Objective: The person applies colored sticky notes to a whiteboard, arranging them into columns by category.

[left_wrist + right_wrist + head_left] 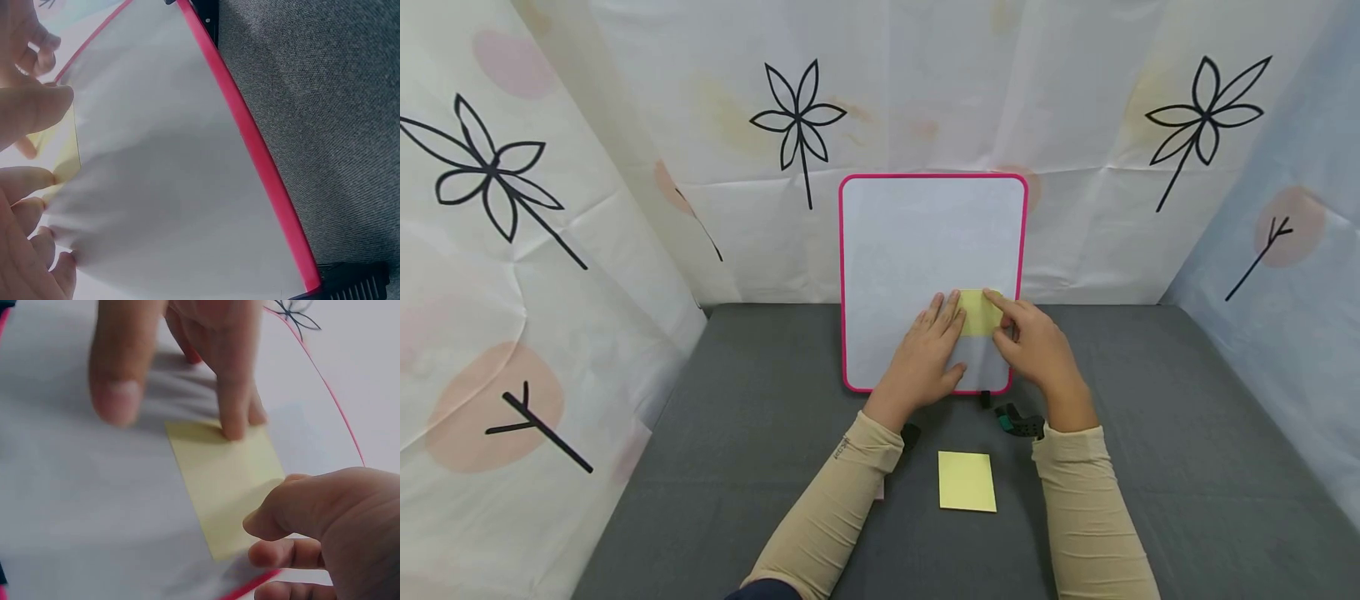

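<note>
A yellow sticky note lies flat on the lower right part of a white board with a pink rim. My left hand rests on the board with fingers stretched out, its fingertips at the note's left edge. At the note's upper right, my right hand touches with an extended index finger, while its other fingers bend loosely beside the right edge. The right wrist view shows the note between the left fingers and the right thumb.
On the grey table, a yellow square of sticky paper lies between the forearms. A pinkish edge peeks out by the left sleeve. Black feet support the board's lower rim. A patterned cloth hangs behind.
</note>
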`<state>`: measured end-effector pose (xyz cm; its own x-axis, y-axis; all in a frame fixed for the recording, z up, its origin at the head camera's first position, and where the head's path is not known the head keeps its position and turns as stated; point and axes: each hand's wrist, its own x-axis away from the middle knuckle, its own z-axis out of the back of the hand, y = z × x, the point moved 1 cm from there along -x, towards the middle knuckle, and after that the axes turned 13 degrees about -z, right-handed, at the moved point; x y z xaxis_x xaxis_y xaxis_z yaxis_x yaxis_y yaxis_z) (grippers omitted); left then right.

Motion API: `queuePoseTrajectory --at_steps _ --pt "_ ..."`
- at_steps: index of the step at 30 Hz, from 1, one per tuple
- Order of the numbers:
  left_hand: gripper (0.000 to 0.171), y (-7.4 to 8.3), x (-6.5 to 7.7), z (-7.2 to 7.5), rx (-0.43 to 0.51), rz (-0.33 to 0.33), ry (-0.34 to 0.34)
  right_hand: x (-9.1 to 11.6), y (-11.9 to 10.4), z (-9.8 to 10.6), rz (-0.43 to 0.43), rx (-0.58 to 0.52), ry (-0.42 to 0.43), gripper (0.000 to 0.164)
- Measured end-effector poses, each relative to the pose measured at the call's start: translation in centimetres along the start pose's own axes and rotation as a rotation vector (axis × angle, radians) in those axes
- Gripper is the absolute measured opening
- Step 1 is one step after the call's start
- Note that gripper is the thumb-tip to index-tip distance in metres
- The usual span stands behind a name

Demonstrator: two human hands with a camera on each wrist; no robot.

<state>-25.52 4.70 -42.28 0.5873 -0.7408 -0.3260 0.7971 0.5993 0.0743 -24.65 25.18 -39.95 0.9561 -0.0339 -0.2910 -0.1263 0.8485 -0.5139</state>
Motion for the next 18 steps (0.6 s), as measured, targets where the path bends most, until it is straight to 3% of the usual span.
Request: queuePoseTrajectory --at_steps 8,18 --pt "0.087 0.1 0.0 -0.1 -0.004 0.009 0.005 0.0 1.2 1.1 -0.046 -0.015 0.021 0.054" --pt "0.085 0.4 0.2 0.2 0.003 0.013 0.004 0.2 1.0 1.6 -0.014 -0.045 0.020 0.049"
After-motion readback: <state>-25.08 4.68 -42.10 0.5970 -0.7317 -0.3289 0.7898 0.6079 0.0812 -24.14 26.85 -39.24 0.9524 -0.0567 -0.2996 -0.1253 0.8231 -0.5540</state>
